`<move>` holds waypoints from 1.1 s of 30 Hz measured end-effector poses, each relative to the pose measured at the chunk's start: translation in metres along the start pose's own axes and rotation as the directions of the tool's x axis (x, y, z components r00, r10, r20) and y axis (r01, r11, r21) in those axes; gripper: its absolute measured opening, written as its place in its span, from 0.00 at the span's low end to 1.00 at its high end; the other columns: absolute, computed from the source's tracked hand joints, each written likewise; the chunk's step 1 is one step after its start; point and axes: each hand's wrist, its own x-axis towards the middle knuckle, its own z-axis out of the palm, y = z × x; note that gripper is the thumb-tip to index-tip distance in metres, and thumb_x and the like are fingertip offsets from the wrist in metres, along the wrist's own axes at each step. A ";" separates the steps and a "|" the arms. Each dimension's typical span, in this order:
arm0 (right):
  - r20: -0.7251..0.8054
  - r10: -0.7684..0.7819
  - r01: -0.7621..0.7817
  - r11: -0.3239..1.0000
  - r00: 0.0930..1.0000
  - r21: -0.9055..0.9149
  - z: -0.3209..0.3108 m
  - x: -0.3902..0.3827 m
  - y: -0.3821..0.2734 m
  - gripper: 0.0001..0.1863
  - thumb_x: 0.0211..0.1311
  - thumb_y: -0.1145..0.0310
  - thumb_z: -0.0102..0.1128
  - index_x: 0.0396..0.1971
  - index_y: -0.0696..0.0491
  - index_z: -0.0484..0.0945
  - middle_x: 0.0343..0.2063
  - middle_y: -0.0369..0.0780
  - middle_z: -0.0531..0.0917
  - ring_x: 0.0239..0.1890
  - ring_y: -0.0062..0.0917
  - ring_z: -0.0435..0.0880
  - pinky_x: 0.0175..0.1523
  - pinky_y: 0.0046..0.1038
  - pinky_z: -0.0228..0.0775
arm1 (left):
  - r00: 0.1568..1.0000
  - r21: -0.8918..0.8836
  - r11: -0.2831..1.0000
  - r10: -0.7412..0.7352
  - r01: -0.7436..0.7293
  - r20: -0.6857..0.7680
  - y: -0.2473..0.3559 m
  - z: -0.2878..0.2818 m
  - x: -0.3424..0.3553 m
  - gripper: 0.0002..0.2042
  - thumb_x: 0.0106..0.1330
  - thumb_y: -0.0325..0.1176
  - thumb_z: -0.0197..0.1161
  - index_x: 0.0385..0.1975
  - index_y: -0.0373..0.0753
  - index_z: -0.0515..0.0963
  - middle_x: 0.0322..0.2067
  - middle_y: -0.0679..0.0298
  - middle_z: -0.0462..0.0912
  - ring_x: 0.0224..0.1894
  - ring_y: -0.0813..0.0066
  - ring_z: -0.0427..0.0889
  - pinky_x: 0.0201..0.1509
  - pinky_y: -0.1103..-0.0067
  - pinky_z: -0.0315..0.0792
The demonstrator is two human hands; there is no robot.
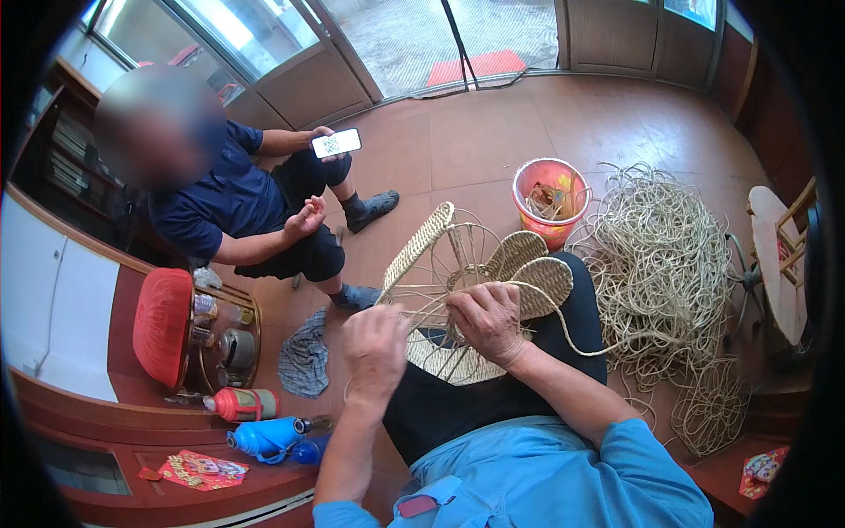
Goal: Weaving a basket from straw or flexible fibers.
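A partly woven straw piece [419, 246] on a wire frame rests on my lap, with several petal-shaped woven sections [546, 286] around a hub of bare wires. My right hand [487, 321] grips the piece near its hub, and pale straw cord crosses it and trails down to the right. My left hand [376, 348], slightly blurred, is closed on straw cord at the left side of the frame. The exact points gripped are hidden by my fingers.
A seated person [224, 202] at left holds a phone [336, 143]. An orange bucket [550, 229], a heap of cord [656, 273] and a wooden stool [775, 264] are at right. At lower left are flasks [264, 436], a grey cloth [304, 356] and a red-topped stand [161, 330].
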 end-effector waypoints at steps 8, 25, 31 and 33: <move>0.001 -0.006 0.006 1.000 1.000 -0.019 0.003 -0.002 -0.003 0.10 0.63 0.62 0.75 0.43 0.39 0.86 0.35 0.28 0.80 0.42 0.25 0.80 0.52 0.37 0.65 | 0.999 -0.052 0.998 0.023 -0.020 0.044 0.016 0.038 0.014 0.09 0.68 0.38 0.76 0.40 0.43 0.84 0.38 0.63 0.82 0.46 0.60 0.80 0.54 0.62 0.71; -0.064 0.131 -0.131 0.991 0.989 0.016 0.002 0.008 0.000 0.07 0.60 0.65 0.74 0.37 0.41 0.85 0.33 0.29 0.81 0.39 0.27 0.81 0.48 0.37 0.63 | 0.414 0.347 0.315 -0.870 0.883 -0.266 -0.322 -0.112 -0.230 0.21 0.75 0.50 0.62 0.41 0.35 0.90 0.42 0.45 0.92 0.47 0.38 0.90 0.50 0.50 0.77; -0.058 0.150 -0.151 0.989 0.987 -0.003 0.001 0.012 -0.001 0.06 0.63 0.63 0.72 0.37 0.42 0.83 0.30 0.30 0.78 0.36 0.27 0.78 0.45 0.38 0.62 | 0.018 0.291 -0.072 -0.956 0.954 -0.294 -0.400 -0.147 -0.320 0.20 0.66 0.49 0.67 0.37 0.36 0.95 0.38 0.52 0.94 0.42 0.54 0.91 0.45 0.56 0.80; -0.055 0.143 -0.145 0.989 0.988 -0.026 0.002 0.011 -0.002 0.06 0.64 0.62 0.72 0.37 0.42 0.84 0.30 0.31 0.78 0.36 0.28 0.78 0.45 0.38 0.62 | -0.128 -0.005 -0.134 -0.934 0.991 -0.335 -0.396 -0.124 -0.331 0.21 0.66 0.48 0.67 0.40 0.34 0.93 0.38 0.51 0.94 0.42 0.54 0.91 0.44 0.58 0.80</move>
